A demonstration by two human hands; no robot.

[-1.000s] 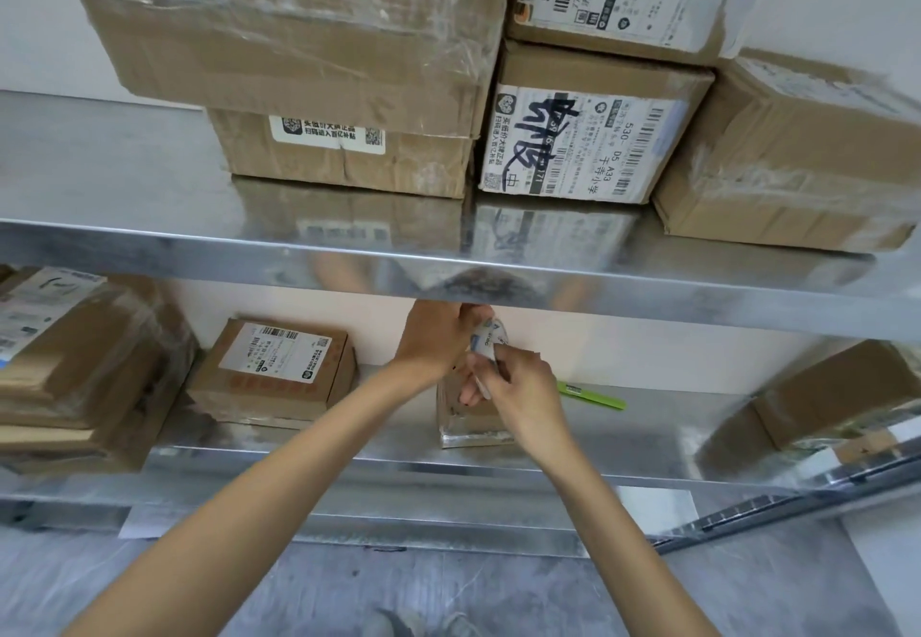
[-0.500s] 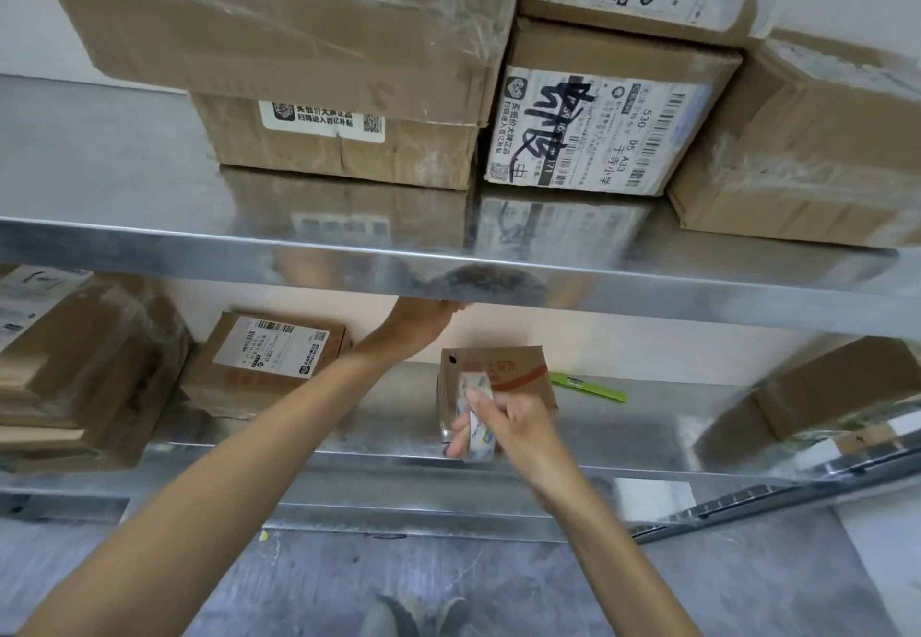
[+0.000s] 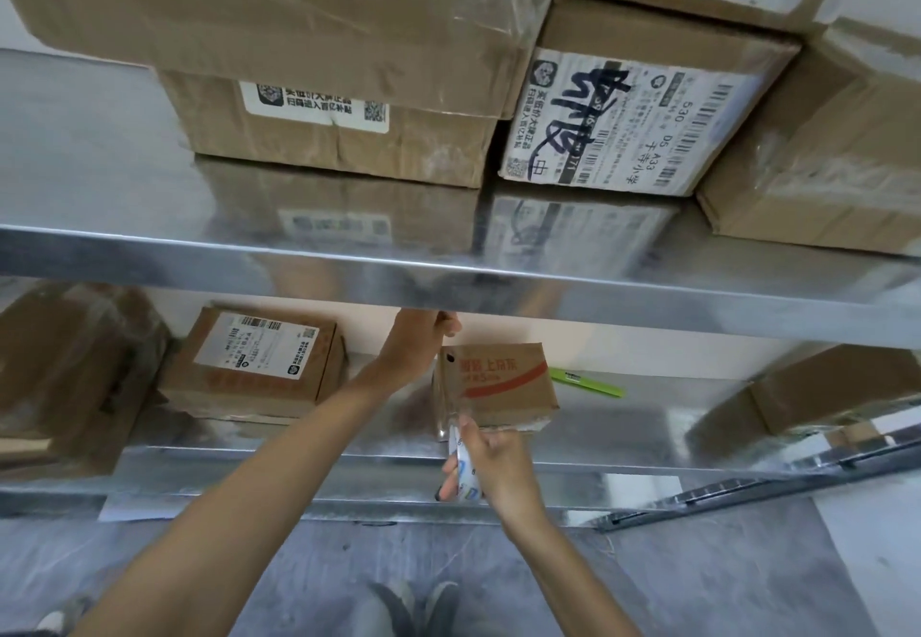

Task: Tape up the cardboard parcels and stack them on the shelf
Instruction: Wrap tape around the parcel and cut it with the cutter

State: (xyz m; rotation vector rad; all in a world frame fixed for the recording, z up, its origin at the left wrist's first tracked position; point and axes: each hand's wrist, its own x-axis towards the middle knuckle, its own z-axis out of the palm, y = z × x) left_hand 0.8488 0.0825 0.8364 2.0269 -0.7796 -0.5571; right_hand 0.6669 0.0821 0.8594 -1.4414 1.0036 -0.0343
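Observation:
A small cardboard parcel [image 3: 503,380] with red print stands on the lower metal shelf [image 3: 623,432]. My right hand [image 3: 493,462] grips a roll of clear tape [image 3: 463,467] just in front of the parcel's near left corner, and a strip of tape runs up that corner. My left hand [image 3: 418,342] reaches to the parcel's far left top edge; its fingertips are partly hidden under the upper shelf's front edge, so its grip is unclear.
A labelled flat parcel [image 3: 259,362] lies left of it, with taped boxes [image 3: 65,372] at far left. A green pen [image 3: 588,382] lies behind the parcel. Another box [image 3: 827,387] sits right. The upper shelf [image 3: 448,267] carries several large boxes.
My right hand has pulled the tape roll down and toward me, from the parcel's top to below its front corner. My left hand moved back to the parcel's far top edge.

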